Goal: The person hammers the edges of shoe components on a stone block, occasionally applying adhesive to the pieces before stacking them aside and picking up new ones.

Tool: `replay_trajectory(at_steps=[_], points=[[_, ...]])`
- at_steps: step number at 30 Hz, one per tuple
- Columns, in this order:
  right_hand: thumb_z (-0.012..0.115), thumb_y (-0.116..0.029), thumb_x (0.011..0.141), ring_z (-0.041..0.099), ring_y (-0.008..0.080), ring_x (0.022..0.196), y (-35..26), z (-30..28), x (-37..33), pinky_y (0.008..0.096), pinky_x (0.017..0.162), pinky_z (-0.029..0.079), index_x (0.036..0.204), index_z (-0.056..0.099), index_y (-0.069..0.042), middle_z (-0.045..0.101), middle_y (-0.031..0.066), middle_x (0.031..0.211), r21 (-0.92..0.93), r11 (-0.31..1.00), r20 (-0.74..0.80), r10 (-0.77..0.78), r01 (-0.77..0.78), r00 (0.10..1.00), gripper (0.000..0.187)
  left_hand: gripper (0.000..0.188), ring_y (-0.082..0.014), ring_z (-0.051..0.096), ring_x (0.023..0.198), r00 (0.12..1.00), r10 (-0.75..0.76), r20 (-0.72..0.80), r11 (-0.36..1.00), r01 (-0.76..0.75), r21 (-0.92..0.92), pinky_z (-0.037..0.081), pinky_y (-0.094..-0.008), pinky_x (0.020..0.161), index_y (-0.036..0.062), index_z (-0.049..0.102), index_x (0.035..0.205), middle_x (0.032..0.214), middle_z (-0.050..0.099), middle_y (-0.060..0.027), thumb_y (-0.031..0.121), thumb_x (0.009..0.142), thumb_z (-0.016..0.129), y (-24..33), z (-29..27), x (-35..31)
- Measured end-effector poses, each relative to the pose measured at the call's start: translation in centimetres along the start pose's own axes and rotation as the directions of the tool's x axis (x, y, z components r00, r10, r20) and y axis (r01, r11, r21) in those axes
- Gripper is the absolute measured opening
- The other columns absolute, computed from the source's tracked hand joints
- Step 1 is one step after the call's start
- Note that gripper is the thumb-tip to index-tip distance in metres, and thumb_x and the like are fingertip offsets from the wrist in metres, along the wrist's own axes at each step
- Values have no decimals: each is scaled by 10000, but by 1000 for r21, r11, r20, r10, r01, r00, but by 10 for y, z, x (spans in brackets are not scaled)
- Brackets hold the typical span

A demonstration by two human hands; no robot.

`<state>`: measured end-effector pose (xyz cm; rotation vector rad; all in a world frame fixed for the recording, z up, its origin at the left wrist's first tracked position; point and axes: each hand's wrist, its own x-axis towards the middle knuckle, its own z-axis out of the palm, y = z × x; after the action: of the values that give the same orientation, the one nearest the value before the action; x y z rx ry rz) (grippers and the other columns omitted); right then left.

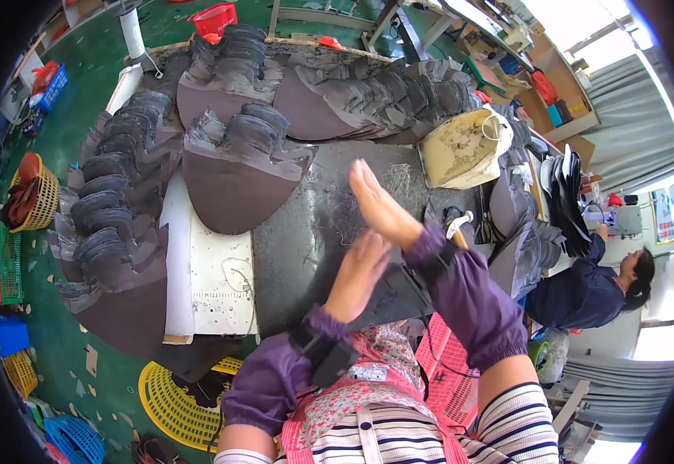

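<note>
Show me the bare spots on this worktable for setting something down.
The dark tabletop has a bare patch between the white board and the left hand; a smaller one lies between the right hand and the cream container. Stacks of dark pieces crowd the left and far sides.

Smooth matt cut pieces [236, 185], scuffed, faintly glossy tabletop [294, 255]

Two hands [383, 213], one cream container [457, 155], one red bucket [215, 17], one co-worker [580, 290]
</note>
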<state>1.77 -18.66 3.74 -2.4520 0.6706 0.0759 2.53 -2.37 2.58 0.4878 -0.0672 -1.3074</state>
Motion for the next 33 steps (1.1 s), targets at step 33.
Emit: replay_trajectory(at_steps=[33], points=[[487, -477, 909, 239, 385, 1436, 6, 39, 30, 534, 1152, 186, 1427, 304, 105, 287, 258, 1521, -413, 907, -347, -242, 84, 906, 801, 449, -135, 533, 1135, 965, -262, 5, 902, 243, 358, 422, -295, 993, -39, 524, 1282, 1256, 580, -84, 323, 1019, 486, 16, -8, 33]])
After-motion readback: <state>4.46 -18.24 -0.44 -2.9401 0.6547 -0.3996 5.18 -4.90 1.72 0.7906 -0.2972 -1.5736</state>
